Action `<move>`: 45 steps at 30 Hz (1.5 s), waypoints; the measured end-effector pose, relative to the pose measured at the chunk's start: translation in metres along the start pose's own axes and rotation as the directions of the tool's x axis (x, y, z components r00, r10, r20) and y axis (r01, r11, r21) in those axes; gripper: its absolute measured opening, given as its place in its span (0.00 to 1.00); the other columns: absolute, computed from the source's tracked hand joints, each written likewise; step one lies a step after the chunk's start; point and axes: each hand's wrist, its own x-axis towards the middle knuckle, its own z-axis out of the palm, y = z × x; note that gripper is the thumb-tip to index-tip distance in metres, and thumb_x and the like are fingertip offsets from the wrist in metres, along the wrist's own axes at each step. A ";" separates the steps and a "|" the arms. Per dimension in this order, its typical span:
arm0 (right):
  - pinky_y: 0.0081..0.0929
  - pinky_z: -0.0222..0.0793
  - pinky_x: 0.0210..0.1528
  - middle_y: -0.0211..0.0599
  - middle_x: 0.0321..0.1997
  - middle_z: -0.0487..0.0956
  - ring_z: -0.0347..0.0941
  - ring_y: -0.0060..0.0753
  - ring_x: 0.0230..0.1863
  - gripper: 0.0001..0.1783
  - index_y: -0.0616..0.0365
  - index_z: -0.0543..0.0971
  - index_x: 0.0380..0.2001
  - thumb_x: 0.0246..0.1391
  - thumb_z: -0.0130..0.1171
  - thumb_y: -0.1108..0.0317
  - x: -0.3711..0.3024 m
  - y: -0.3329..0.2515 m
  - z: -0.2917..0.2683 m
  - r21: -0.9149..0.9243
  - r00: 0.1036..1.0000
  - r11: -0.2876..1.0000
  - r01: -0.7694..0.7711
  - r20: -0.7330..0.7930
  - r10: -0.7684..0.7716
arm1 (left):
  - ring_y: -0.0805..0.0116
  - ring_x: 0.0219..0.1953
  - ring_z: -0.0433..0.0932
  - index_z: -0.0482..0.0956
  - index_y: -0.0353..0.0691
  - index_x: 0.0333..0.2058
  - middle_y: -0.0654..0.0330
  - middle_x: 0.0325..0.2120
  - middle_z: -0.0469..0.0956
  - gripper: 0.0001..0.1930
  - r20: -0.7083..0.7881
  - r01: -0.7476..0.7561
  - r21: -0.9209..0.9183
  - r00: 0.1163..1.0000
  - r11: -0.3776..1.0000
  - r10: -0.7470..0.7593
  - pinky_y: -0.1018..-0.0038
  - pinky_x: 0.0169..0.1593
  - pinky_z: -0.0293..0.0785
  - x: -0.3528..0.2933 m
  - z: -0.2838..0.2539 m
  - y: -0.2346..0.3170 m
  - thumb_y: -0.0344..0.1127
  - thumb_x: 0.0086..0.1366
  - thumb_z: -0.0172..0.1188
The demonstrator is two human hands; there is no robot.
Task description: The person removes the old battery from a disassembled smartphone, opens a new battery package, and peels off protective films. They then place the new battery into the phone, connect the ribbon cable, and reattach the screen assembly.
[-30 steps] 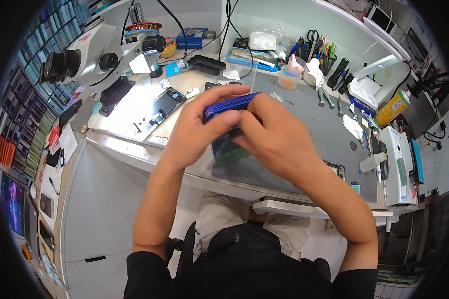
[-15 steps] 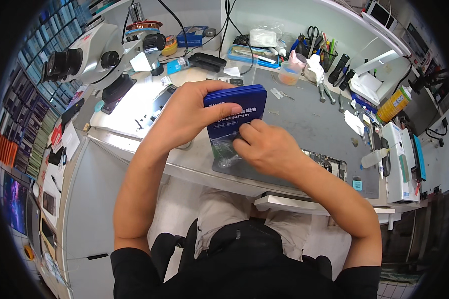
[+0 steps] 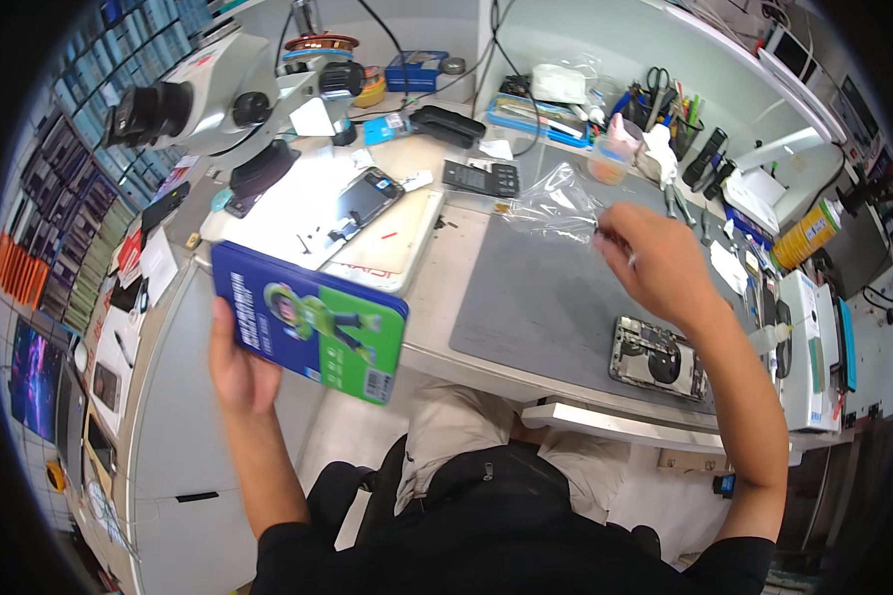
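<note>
My left hand (image 3: 243,369) grips a flat blue-and-green battery box (image 3: 313,322) at its left edge, out in front of the desk's left part. The box is tilted and shows a cartoon figure and a barcode label. Over the grey mat, my right hand (image 3: 653,260) pinches a crumpled clear plastic wrap (image 3: 556,203), which spreads to the left of the fingers. Below my right forearm lies an opened phone (image 3: 655,355) with its inner parts bare. A black phone battery (image 3: 481,178) rests beyond the mat's far left corner.
A microscope (image 3: 208,99) stands at the back left above a brightly lit pad with a phone screen (image 3: 362,203) on it. Pliers and pens fill a holder (image 3: 680,129) at the back. A yellow spray can (image 3: 806,235) stands at the right. The grey mat (image 3: 526,297) reaches the desk's front edge.
The clear wrap has come off the box and moved right with my right hand. My left hand has swung the box left and down, turning its other face up. The view has shifted slightly.
</note>
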 end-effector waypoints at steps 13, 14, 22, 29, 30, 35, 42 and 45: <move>0.32 0.76 0.39 0.41 0.34 0.84 0.82 0.35 0.34 0.12 0.57 0.80 0.48 0.62 0.59 0.72 0.106 -0.127 0.058 0.810 0.834 0.564 -0.162 0.418 -0.360 | 0.57 0.58 0.79 0.64 0.27 0.66 0.40 0.66 0.67 0.39 -0.027 0.206 0.125 0.979 0.971 -0.204 0.61 0.63 0.75 -0.033 0.032 -0.011 0.48 0.67 0.67; 0.32 0.76 0.41 0.42 0.35 0.83 0.82 0.34 0.36 0.11 0.58 0.80 0.48 0.62 0.59 0.72 0.105 -0.137 0.062 0.839 0.815 0.510 -0.189 0.423 -0.395 | 0.59 0.57 0.79 0.66 0.28 0.64 0.44 0.62 0.71 0.35 0.003 0.222 0.080 0.975 0.972 -0.223 0.63 0.62 0.76 -0.033 0.031 -0.012 0.46 0.68 0.66; 0.28 0.75 0.51 0.40 0.44 0.82 0.77 0.28 0.50 0.24 0.58 0.73 0.58 0.61 0.65 0.68 0.064 -0.131 0.046 0.900 0.891 0.198 -0.389 0.422 -0.166 | 0.61 0.54 0.81 0.69 0.29 0.62 0.50 0.53 0.79 0.29 -0.172 0.116 0.094 0.980 0.989 -0.099 0.63 0.61 0.77 -0.034 0.031 -0.005 0.45 0.72 0.62; 0.25 0.78 0.41 0.33 0.43 0.80 0.79 0.26 0.39 0.29 0.61 0.71 0.58 0.58 0.71 0.64 0.024 -0.126 0.031 0.748 0.800 0.377 -0.546 0.599 -0.029 | 0.69 0.54 0.79 0.69 0.34 0.65 0.57 0.55 0.78 0.26 -0.147 0.074 -0.058 0.986 0.996 -0.082 0.70 0.53 0.81 -0.039 0.038 -0.002 0.39 0.74 0.60; 0.24 0.77 0.37 0.32 0.42 0.80 0.78 0.24 0.36 0.29 0.61 0.70 0.57 0.57 0.71 0.65 0.016 -0.120 0.026 0.760 0.798 0.299 -0.578 0.602 0.012 | 0.70 0.53 0.79 0.69 0.36 0.64 0.58 0.54 0.78 0.25 -0.136 0.012 -0.034 0.991 0.999 -0.017 0.70 0.51 0.81 -0.037 0.031 0.007 0.39 0.73 0.61; 0.19 0.76 0.25 0.33 0.38 0.80 0.77 0.21 0.28 0.30 0.62 0.71 0.57 0.55 0.70 0.62 -0.025 -0.077 -0.007 0.781 0.796 0.182 -0.598 0.551 0.250 | 0.74 0.46 0.81 0.76 0.44 0.49 0.66 0.44 0.81 0.11 -0.319 -0.242 0.511 0.838 0.825 0.443 0.74 0.43 0.82 0.000 -0.090 0.107 0.41 0.73 0.58; 0.19 0.76 0.22 0.36 0.39 0.82 0.80 0.25 0.30 0.28 0.62 0.71 0.58 0.60 0.65 0.60 -0.052 -0.037 0.013 0.784 0.752 0.163 -0.598 0.480 0.452 | 0.61 0.42 0.78 0.78 0.35 0.47 0.55 0.39 0.80 0.15 0.050 0.242 0.914 0.728 -0.325 0.684 0.68 0.50 0.74 0.056 -0.298 0.271 0.35 0.63 0.61; 0.19 0.75 0.22 0.36 0.39 0.82 0.81 0.25 0.32 0.26 0.62 0.71 0.58 0.62 0.63 0.62 -0.051 -0.035 0.010 0.703 0.671 0.204 -0.681 0.488 0.558 | 0.47 0.55 0.76 0.81 0.37 0.45 0.47 0.46 0.80 0.16 -0.030 0.402 0.727 0.828 -0.556 0.560 0.60 0.61 0.69 0.082 -0.352 0.253 0.34 0.57 0.66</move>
